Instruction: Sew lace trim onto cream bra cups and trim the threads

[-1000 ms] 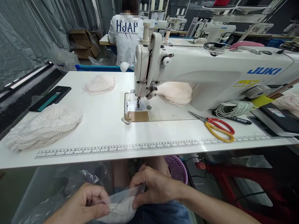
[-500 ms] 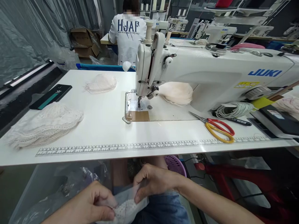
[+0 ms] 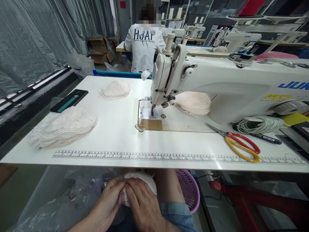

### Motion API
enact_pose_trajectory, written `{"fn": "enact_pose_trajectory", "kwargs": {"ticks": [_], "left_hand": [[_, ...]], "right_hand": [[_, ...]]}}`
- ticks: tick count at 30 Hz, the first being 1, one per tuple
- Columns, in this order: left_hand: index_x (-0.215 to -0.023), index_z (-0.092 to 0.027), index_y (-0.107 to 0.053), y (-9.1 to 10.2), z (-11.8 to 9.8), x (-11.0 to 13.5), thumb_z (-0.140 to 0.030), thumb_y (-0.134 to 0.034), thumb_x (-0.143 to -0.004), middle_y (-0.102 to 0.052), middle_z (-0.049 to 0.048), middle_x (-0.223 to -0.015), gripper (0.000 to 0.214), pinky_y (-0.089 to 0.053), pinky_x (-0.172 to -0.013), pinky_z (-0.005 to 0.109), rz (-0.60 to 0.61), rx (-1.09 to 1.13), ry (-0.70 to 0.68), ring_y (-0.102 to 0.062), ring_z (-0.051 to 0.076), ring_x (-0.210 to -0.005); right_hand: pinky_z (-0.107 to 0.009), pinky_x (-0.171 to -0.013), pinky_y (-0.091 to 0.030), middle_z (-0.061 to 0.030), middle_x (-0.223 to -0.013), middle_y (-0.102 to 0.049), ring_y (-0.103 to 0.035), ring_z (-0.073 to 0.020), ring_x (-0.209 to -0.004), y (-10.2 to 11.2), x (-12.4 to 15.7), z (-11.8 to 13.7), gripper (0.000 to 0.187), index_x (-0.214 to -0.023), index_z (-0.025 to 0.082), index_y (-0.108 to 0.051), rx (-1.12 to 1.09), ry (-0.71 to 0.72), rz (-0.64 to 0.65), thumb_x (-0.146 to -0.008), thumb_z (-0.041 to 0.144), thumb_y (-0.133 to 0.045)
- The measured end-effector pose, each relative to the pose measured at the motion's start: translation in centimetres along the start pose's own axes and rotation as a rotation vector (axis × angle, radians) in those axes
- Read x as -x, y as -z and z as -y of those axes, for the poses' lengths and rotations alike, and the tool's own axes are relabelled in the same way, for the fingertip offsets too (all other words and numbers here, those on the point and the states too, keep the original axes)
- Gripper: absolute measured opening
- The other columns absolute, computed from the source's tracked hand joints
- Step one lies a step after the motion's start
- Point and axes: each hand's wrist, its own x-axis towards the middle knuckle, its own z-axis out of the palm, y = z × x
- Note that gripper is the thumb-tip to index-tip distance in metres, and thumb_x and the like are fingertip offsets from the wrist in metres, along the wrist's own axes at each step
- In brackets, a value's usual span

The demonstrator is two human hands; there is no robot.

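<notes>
Okay, so starting closest to us: our left hand (image 3: 108, 201) and right hand (image 3: 141, 206) are both down in our lap, below the desk (image 3: 116, 138) edge. The fingers are curled in and pinching the white lace piece (image 3: 142, 178) between them, so neither hand is open. A crinkly plastic bag (image 3: 60, 206) sits to the left of our knees and a purple basket (image 3: 189, 190) to the right.

Progress-wise, we'd say this piece is at the prep stage. It hasn't reached the desk, and nothing lies under the needle (image 3: 152, 112).

Up on the desk, a printed ruler strip (image 3: 145, 157) runs along the front edge, its numbers too small to read. A lace stack (image 3: 65, 127) sits on the left with a dark phone (image 3: 70, 100) beyond it, and the red-and-yellow scissors (image 3: 238, 145) lie on the right near a coiled white cord (image 3: 260, 124). A small lace bundle (image 3: 116, 90) and a pinkish pile (image 3: 193, 103) sit further back. We can't tell which of these are finished.

For writing, the sewing machine (image 3: 217, 87) shows blue letters (image 3: 293, 85) starting "JU", cut off at the frame edge. Its yellow label (image 3: 272, 97) is unreadable. Way back, a person in a white shirt (image 3: 145, 48) has "HJAF" across the back, and the smaller line under it is too tiny to read.
</notes>
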Motion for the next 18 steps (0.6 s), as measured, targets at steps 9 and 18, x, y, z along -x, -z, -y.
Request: {"fn": "enact_pose_trajectory", "kwargs": {"ticks": [9, 18], "left_hand": [[-0.082, -0.019, -0.05, 1.8, -0.5, 0.8, -0.062, -0.062, -0.072, -0.063, 0.0035, -0.073, 0.045, -0.051, -0.064, 0.031, 0.307, -0.528, -0.03, -0.064, 0.022, -0.072], [-0.08, -0.02, -0.063, 0.5, -2.0, 0.9, -0.038, -0.061, -0.074, -0.062, 0.0015, -0.081, 0.019, -0.041, -0.074, 0.025, 0.545, -1.067, -0.361, -0.055, 0.021, -0.081]], "right_hand": [[-0.021, -0.064, -0.044, -0.0028, -0.076, -0.065, -0.058, -0.0135, -0.069, 6.0, -0.5, -4.1, 0.016, -0.089, 0.013, -0.067, -0.926, -0.633, 0.342, -0.085, 0.021, -0.053], [-0.021, -0.058, -0.033, 0.0014, -0.064, -0.05, -0.043, -0.0095, -0.06, 6.1, 0.6, -4.7, 0.046, -0.082, 0.011, -0.065, -1.366, -0.884, 0.339, -0.073, 0.056, -0.067]]}}
